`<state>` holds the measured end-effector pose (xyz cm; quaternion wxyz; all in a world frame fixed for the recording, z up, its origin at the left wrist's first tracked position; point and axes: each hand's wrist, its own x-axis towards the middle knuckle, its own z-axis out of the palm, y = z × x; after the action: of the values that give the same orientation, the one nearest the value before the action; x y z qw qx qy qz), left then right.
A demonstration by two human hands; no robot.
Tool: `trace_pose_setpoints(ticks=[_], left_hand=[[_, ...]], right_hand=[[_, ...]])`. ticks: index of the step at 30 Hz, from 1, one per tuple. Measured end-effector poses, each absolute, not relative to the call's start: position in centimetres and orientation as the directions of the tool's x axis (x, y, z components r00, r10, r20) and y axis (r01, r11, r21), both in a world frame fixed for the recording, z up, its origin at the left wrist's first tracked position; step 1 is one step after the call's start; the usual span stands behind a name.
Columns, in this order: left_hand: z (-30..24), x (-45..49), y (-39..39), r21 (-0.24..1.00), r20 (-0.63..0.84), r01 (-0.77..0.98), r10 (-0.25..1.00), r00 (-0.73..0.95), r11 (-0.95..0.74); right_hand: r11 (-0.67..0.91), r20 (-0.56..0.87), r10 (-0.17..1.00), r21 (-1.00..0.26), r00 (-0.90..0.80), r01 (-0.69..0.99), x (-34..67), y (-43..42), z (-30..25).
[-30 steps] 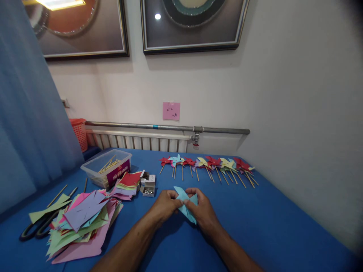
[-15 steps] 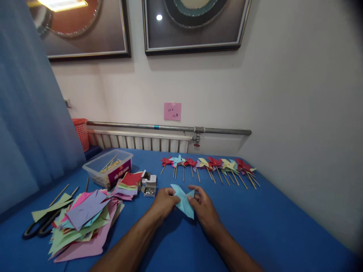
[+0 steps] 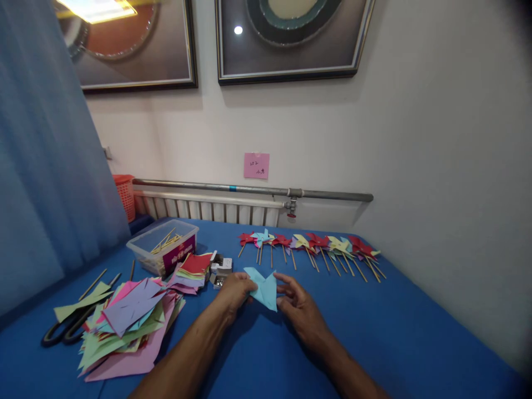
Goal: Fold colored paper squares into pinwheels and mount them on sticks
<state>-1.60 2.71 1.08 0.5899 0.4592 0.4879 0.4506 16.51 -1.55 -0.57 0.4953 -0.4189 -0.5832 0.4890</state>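
**Listener:** Where are the hands, and what do they hold?

**Describer:** Both are low in the frame, near the centre. The left hand point(image 3: 238, 291) pinches a light-blue sheet of paper point(image 3: 265, 291) by its left edge, thumb on top. The right hand point(image 3: 302, 310) is at the sheet's right side, fingers parted and loosely curved, not gripping. I can't tell whether its fingertips brush the paper.

**Listener:** So the blue sheet is between them?

**Describer:** Yes, above a blue tabletop point(image 3: 374, 343). It has creases and a notch along its upper edge.

**Listener:** Which step does this look like?

**Describer:** My judgement is shaping the sheet's corners into vanes, because paper pinwheels point(image 3: 318, 241) on sticks lie in a row right of centre. No stick or pin shows in the blue sheet.

**Listener:** What would the next move call for?

**Describer:** Probably a steady left pinch, while the right fingers take a free corner and bend it inward without creasing it flat.

**Listener:** And what else is nearby?

**Describer:** Just beyond the left hand is a small box point(image 3: 219, 281) of shiny bits, too small to identify. Left of centre stand a clear tub point(image 3: 140, 251) of wooden sticks point(image 3: 168, 242) and a stack of coloured paper point(image 3: 194, 267). At lower left, a larger heap of cut paper point(image 3: 133, 307) lies beside dark-handled scissors point(image 3: 70, 332).
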Motion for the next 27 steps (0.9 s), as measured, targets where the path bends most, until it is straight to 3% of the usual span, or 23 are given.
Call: trace_pose_setpoints(ticks=[6, 17, 27], left_hand=[[1.0, -1.3, 2.5, 0.989, -0.143, -0.010, 0.978, 0.150, 0.146], [0.3, 0.1, 1.9, 0.997, -0.066, 0.052, 0.977, 0.205, 0.056], [0.1, 0.4, 1.9, 0.991, -0.073, 0.123, 0.981, 0.180, 0.051]], right_hand=[[0.239, 0.213, 0.963, -0.958, -0.167, 0.156, 16.6, -1.8, -0.3], [0.173, 0.173, 0.985, -0.982, -0.007, 0.071, 15.9, -1.2, -1.4], [0.106, 0.106, 0.994, -0.989, -0.005, 0.099, 15.8, -1.1, -1.4]])
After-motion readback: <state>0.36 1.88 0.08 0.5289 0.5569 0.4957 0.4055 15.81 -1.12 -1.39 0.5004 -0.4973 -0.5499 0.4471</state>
